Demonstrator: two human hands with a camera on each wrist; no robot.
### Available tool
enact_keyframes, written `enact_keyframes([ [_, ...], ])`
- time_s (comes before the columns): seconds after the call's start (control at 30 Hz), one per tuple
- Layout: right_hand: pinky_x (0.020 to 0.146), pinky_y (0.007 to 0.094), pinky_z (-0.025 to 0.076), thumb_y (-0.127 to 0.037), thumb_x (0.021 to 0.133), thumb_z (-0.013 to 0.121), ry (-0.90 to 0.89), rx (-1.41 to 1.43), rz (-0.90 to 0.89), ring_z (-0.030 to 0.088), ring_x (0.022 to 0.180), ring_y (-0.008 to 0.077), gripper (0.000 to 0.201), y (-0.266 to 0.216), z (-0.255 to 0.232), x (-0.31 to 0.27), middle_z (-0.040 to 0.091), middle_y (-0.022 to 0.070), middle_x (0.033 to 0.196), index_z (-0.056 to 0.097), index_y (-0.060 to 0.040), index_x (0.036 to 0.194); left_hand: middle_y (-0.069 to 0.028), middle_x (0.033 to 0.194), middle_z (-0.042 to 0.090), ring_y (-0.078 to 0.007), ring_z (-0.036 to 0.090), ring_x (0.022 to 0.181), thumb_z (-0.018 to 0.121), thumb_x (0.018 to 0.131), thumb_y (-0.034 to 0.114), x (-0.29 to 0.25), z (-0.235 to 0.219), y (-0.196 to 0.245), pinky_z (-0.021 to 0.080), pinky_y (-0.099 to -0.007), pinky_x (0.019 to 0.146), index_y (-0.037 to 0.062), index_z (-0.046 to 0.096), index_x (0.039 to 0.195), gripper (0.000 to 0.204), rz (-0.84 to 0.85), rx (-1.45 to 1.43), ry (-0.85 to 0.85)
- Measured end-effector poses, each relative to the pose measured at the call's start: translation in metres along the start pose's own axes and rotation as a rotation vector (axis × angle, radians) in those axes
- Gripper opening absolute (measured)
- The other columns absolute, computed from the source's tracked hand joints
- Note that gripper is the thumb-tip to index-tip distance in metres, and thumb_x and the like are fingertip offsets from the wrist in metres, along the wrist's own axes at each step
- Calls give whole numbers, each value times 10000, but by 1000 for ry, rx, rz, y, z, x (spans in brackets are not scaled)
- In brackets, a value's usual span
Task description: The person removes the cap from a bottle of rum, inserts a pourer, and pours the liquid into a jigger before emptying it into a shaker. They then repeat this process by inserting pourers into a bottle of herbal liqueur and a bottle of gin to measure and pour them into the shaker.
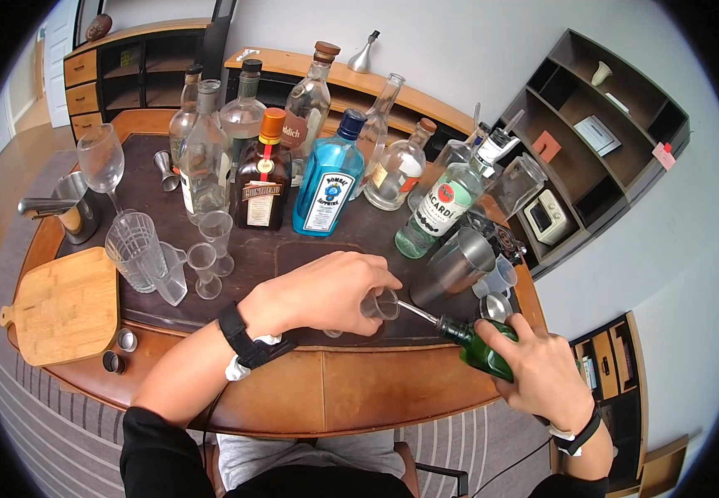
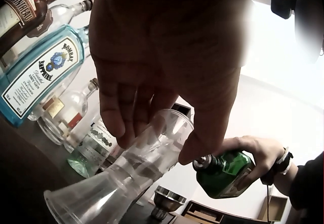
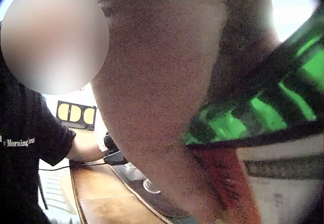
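My left hand (image 1: 326, 290) pinches a clear double-ended jigger (image 2: 121, 183) between thumb and fingers, above the front of the table. In my right hand (image 1: 548, 369) a green glass bottle (image 1: 485, 353) is gripped, tilted with its neck towards the left. Its thin metal pour spout (image 1: 416, 312) reaches to the mouth of the jigger. Some clear liquid shows inside the jigger in the left wrist view. A metal shaker tin (image 1: 457, 267) stands just beyond the spout. The right wrist view has the green bottle's body (image 3: 268, 107) close up, partly covered by the palm.
Several bottles line the back, including a blue gin bottle (image 1: 326, 184), an orange-capped brown bottle (image 1: 263, 183) and a Bacardi bottle (image 1: 438, 212). To the left are a wooden board (image 1: 69, 307), a cut-glass tumbler (image 1: 134, 249), small clear jiggers (image 1: 203, 259) and a stemmed glass (image 1: 100, 158).
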State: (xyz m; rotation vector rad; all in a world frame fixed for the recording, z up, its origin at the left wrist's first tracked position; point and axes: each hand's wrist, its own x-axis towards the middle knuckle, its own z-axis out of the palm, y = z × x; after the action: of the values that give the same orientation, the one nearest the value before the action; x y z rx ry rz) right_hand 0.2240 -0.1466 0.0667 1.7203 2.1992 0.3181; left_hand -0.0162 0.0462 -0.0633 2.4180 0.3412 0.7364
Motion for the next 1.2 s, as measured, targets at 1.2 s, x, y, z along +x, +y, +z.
enact_keyframes([
  [1.2, 1036, 374, 516, -31, 784, 885, 843, 1602, -72, 601, 1226, 223, 931, -74, 131, 196, 519, 143, 1357, 295, -52, 1504, -216, 936, 703, -410, 708, 926, 781, 772, 68, -20, -53, -3, 563, -459, 819, -35, 565, 1261, 544, -430, 329, 451],
])
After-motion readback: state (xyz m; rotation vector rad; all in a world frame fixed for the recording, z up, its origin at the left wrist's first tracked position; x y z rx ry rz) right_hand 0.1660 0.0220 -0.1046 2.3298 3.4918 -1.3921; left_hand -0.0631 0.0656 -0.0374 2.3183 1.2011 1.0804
